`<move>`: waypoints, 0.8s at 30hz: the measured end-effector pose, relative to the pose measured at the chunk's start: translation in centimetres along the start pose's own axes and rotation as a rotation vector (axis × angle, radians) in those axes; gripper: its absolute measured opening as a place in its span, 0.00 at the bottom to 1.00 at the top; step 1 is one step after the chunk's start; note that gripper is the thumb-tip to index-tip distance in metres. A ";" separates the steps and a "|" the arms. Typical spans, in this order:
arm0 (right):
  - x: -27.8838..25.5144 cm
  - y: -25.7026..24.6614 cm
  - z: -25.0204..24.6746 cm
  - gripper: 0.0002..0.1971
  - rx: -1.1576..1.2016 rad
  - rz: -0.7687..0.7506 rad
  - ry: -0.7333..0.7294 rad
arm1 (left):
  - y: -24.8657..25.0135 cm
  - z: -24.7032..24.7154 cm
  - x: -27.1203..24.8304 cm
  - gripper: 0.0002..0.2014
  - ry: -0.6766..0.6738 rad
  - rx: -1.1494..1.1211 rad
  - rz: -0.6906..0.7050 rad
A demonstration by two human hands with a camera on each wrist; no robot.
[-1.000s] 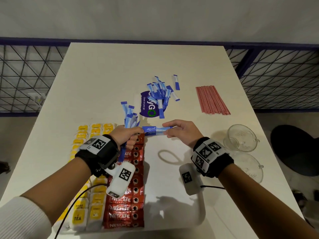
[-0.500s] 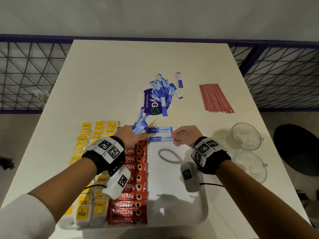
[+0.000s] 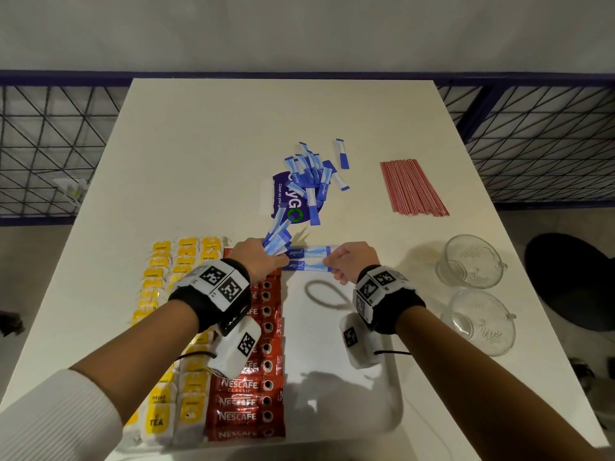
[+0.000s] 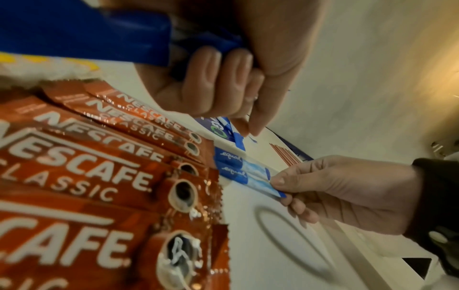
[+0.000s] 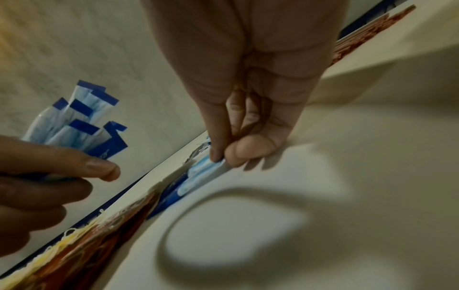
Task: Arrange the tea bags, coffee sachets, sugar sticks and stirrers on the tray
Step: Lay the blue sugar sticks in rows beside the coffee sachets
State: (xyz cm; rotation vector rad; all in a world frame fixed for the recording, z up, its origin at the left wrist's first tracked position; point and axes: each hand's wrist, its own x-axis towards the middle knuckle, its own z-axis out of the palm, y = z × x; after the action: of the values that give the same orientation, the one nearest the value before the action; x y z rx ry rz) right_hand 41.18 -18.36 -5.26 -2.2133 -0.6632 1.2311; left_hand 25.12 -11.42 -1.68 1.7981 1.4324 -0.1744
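Observation:
A white tray point(image 3: 349, 387) holds yellow tea bags point(image 3: 159, 327) at its left and a column of red coffee sachets point(image 3: 263, 361) beside them. My left hand point(image 3: 256, 257) grips a bunch of blue sugar sticks point(image 3: 278, 239) above the tray's far edge. Two sugar sticks lie side by side at the tray's far end; my right hand point(image 3: 346, 261) pinches the right end of the nearer sugar stick point(image 3: 307, 265), also visible in the left wrist view point(image 4: 248, 176). Loose sugar sticks point(image 3: 312, 174) lie on a purple packet. Red stirrers point(image 3: 411, 186) lie at the back right.
Two clear glass cups point(image 3: 472, 261) stand on the table point(image 3: 199, 144) right of the tray, near its right edge. A wire railing point(image 3: 50, 144) runs behind and beside the table. A dark stool point(image 3: 572, 281) sits off the right side.
My right hand brought a sugar stick down and laid it on the tray beside the first one. The left hand's bunch tilted to the right and lowered slightly.

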 end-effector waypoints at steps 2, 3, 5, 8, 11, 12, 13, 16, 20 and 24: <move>0.2 -0.1 0.0 0.09 -0.033 -0.009 0.009 | -0.1 0.1 0.1 0.11 -0.006 0.003 -0.005; 0.3 -0.1 -0.1 0.10 -0.044 -0.012 0.014 | -0.1 0.2 0.1 0.12 -0.009 0.005 -0.007; 0.4 -0.1 -0.2 0.11 -0.043 -0.021 0.019 | -0.2 0.3 0.3 0.12 -0.015 0.005 -0.008; 0.5 -0.1 -0.1 0.10 -0.035 -0.041 0.017 | -0.2 0.3 0.4 0.12 -0.024 -0.004 -0.013; 0.6 0.0 -0.1 0.10 -0.037 -0.052 0.019 | -0.1 0.4 0.6 0.12 -0.030 -0.019 -0.015; 0.7 0.1 -0.1 0.10 -0.034 -0.055 0.018 | 0.0 0.4 0.6 0.12 -0.030 -0.019 -0.015; 0.7 0.1 -0.1 0.10 -0.028 -0.060 0.017 | 0.0 0.4 0.6 0.12 -0.031 -0.021 -0.016; 0.8 0.2 -0.1 0.10 -0.017 -0.067 0.016 | 0.0 0.4 0.7 0.12 -0.037 -0.032 -0.021; 0.8 0.2 -0.2 0.11 0.008 -0.062 0.003 | 0.0 0.3 0.7 0.12 -0.047 -0.030 -0.020; 0.3 0.0 -0.7 0.10 0.051 -0.077 -0.007 | 0.1 0.1 0.4 0.13 -0.061 -0.073 -0.012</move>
State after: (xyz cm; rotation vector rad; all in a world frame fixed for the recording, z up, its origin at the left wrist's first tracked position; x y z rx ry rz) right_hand 41.94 -18.33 -5.18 -2.1229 -0.7054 1.2043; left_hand 25.35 -11.19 -1.90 1.7108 1.3896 -0.1799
